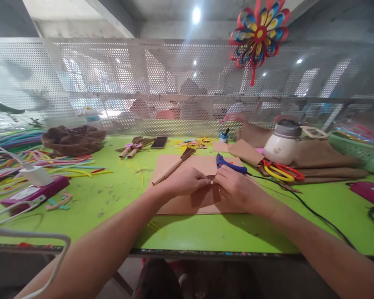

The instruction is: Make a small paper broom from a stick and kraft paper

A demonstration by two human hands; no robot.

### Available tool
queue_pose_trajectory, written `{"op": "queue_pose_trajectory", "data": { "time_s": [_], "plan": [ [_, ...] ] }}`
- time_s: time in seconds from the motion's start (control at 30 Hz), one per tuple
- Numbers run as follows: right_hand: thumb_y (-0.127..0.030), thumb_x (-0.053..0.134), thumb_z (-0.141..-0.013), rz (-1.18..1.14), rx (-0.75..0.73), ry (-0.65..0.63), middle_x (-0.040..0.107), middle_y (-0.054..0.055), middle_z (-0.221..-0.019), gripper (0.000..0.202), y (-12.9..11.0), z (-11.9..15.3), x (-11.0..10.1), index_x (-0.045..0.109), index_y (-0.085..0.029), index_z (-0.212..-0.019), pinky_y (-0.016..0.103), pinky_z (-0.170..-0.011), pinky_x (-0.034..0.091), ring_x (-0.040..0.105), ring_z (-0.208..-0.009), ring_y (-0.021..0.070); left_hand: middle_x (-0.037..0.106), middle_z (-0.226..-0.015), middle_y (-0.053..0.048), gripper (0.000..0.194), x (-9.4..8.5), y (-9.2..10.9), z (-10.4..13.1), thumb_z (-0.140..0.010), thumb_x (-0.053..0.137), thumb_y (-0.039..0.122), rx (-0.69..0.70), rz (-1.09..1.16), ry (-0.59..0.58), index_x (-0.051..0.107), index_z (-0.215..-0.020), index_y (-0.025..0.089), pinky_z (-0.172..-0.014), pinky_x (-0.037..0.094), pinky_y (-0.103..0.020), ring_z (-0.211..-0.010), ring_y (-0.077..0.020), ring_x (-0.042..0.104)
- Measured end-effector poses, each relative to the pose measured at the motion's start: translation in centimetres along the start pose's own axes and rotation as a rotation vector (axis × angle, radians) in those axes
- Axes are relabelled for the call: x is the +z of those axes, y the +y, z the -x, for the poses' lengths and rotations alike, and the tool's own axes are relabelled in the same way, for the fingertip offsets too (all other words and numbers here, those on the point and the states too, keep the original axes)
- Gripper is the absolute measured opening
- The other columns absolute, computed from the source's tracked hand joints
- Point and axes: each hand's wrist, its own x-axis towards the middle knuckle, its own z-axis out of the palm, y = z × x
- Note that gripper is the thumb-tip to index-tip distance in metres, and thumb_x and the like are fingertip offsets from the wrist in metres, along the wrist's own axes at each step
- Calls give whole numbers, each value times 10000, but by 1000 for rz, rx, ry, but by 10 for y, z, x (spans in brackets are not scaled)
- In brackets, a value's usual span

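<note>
My left hand (191, 181) and my right hand (232, 187) meet over a tan sheet (174, 207) lying on the green table. Their fingertips pinch a small strip of brown paper (216, 194) between them. Just behind my right hand rests a blue glue gun (232, 165), its black cord running off to the right. On the sheet's left part lies a rolled paper stick (171, 169) with a dark fringed end. Part of the brown strip is hidden by my fingers.
Two wrapped paper pieces (132, 150), a phone (159, 143) and yellow scraps (199, 143) lie at the back. Scissors (280, 172), a white jar (283, 145) and brown paper stand right. Left are a power strip (34, 195), cables and colored stems (81, 171).
</note>
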Motion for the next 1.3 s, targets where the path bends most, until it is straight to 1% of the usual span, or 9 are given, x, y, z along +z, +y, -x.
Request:
{"op": "queue_pose_trajectory", "data": {
  "time_s": [0.17, 0.3, 0.4, 0.5, 0.63, 0.77, 0.97, 1.13, 1.3],
  "plan": [
    [-95, 451, -850, -107, 71, 32, 549, 78, -818, 146, 4, 1, 3, 541, -151, -750, 333, -704, 402, 484, -818, 205, 449, -546, 28, 357, 1, -5, -1, -769, 518, 483, -43, 77, -17, 608, -663, 154, -492, 256, -229, -522, -100, 337],
    [-139, 517, -815, -516, 306, 80, 592, 72, -892, 127, 17, 2, 7, 581, -147, -925, 310, -700, 448, 539, -816, 177, 490, -548, 25, 381, 1, -6, 0, -790, 488, 507, -24, 69, 4, 617, -702, 160, -490, 270, -223, -512, -100, 374],
    [-161, 542, -795, -859, 448, -4, 627, 73, -955, 302, 28, 4, 9, 565, -153, -1096, 295, -713, 472, 584, -850, 169, 544, -553, 15, 383, 1, -6, 1, -817, 461, 501, 11, 45, 34, 621, -723, 167, -494, 298, -218, -504, -104, 420],
    [-237, 556, -811, -1027, 473, -104, 655, 63, -899, 266, 29, 4, 7, 600, -149, -1058, 291, -690, 465, 599, -808, 170, 591, -567, 4, 370, 4, -7, 1, -836, 447, 478, 58, 37, 60, 629, -738, 171, -510, 338, -215, -509, -108, 465],
    [-387, 552, -831, -1054, 500, -130, 612, 19, -658, 259, 23, 1, 5, 631, -141, -816, 266, -591, 421, 559, -626, 141, 617, -545, 7, 348, 8, -5, 2, -854, 433, 449, 75, 66, 71, 632, -769, 176, -529, 380, -216, -499, -113, 509],
    [-381, 565, -823, -1074, 516, -39, 556, -7, -576, 280, 22, 1, 8, 578, -149, -666, 243, -551, 381, 500, -560, 113, 617, -519, 17, 316, 9, 0, 4, -860, 432, 416, 66, 106, 74, 620, -767, 180, -536, 393, -215, -493, -113, 533],
    [-385, 602, -793, -1105, 503, 1, 553, -7, -554, 276, 29, 2, 9, 609, -140, -666, 242, -544, 368, 490, -545, 112, 632, -575, -8, 279, -3, 10, 7, -814, 508, 363, 37, 137, 63, 600, -656, 152, -554, 384, -219, -549, -114, 528],
    [-402, 572, -807, -1102, 489, -52, 539, -8, -515, 324, 33, 3, 9, 589, -150, -604, 245, -539, 375, 494, -521, 116, 613, -581, 1, 217, -10, 5, 6, -757, 567, 323, 1, 141, 12, 621, -651, 141, -538, 362, -220, -538, -105, 487],
    [-389, 567, -808, -989, 468, -48, 623, 23, -694, 266, 32, 2, 11, 643, -150, -721, 255, -626, 416, 541, -656, 137, 620, -568, -5, 238, -11, 5, 6, -787, 524, 327, 53, 43, 10, 615, -663, 146, -547, 369, -228, -539, -114, 502]
  ]
}}
